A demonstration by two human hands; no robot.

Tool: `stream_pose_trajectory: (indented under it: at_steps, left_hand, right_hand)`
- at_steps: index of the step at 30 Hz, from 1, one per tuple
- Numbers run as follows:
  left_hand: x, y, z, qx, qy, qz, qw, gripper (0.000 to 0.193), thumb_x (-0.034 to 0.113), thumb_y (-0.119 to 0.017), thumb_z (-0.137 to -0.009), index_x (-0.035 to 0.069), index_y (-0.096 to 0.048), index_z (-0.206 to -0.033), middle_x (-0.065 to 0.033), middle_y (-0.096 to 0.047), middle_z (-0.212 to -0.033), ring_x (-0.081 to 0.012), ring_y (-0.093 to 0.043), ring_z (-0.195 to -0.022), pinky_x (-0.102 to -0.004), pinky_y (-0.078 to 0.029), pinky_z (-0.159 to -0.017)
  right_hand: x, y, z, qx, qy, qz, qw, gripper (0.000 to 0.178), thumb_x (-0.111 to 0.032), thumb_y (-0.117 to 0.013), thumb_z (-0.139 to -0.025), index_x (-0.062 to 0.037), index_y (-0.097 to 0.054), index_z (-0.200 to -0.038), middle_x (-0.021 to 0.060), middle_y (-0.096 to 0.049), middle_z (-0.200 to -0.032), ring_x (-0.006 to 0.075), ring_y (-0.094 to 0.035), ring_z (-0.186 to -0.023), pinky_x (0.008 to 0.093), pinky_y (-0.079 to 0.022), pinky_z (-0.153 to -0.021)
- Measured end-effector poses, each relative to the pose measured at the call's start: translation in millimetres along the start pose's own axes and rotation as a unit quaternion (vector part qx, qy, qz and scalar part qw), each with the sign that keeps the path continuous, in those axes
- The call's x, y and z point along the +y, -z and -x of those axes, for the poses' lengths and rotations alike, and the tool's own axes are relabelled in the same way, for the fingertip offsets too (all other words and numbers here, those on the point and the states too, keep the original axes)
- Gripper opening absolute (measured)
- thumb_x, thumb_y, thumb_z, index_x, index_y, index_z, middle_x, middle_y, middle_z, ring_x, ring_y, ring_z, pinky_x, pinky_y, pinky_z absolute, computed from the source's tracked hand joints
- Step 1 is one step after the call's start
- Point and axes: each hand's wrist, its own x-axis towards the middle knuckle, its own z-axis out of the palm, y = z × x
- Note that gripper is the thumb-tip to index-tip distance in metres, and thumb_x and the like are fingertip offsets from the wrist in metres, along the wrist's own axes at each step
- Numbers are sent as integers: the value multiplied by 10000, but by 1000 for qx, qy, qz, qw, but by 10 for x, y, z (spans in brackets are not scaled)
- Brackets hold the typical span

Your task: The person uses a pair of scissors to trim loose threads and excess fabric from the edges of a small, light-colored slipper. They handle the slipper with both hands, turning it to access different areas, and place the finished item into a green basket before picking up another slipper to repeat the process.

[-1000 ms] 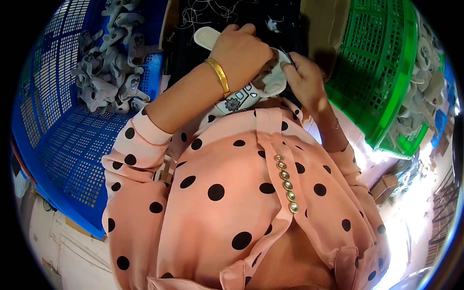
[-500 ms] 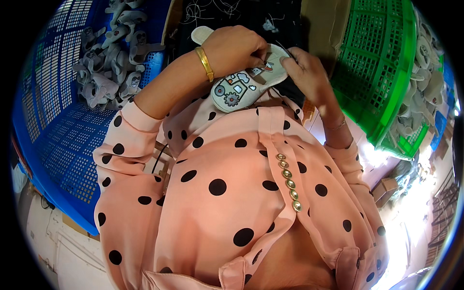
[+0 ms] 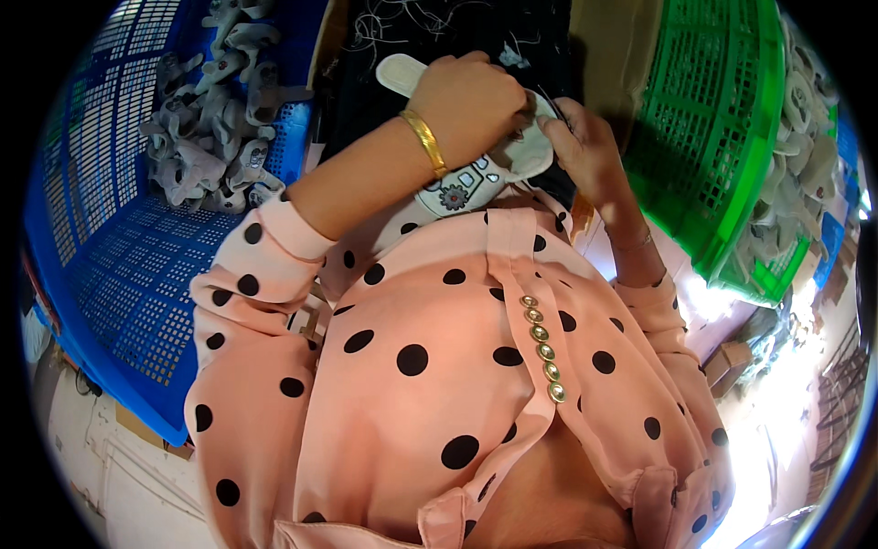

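Head view: pale shoe (image 3: 485, 178) held near 12 o'clock, long axis running from 7 toward 1. Partly covered by left hand (image 3: 474, 99), bent over it and nearer; fingertips hidden, grip cannot be told. From right hand (image 3: 585, 146), shoe lies at 8 o'clock, its rim met by thumb; dark slim tool (image 3: 546, 94) pinched by fingers.

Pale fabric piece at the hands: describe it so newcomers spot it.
Between the blue basket and green basket, find the polka-dot shirt. Above its buttons, the left hand partly covers the pale fabric piece. Unlike the heaped pieces, it sits alone, gear motif showing, right hand at its rim.
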Motion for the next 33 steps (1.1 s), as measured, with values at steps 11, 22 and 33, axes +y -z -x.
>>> stream_pose_trajectory:
  at_steps: [11, 22, 33]
  left_hand:
    - [181, -113, -34, 31, 122, 108, 986, 145, 186, -668, -727, 99, -753, -806, -76, -669, -918, -265, -616, -937, -366, -535, -777]
    - [-132, 58, 20, -41, 22, 138, 989, 178, 206, -664, -703, 106, -748, -823, -161, -695, -819, -337, -684, -806, -441, -549, -714]
    - [-262, 34, -13, -75, -43, 162, 983, 175, 190, -644, -734, 35, -688, -801, -151, -656, -877, -339, -644, -798, -427, -522, -725]
  right_hand:
    - [95, -161, 27, 43, 63, -37, 996, 195, -146, -550, -959, 8, -563, -840, 92, -532, -701, 148, -505, -657, 311, -416, -600]
    - [-590, 446, 171, 29, 205, 523, 827, 369, -446, -594, -907, -92, -517, -838, 75, -586, -602, 281, -609, -546, 380, -453, -485]
    - [-878, 320, -79, -70, 305, 647, 695, 346, -400, -636, -865, -98, -539, -728, 31, -493, -482, 199, -591, -491, 302, -424, -499]
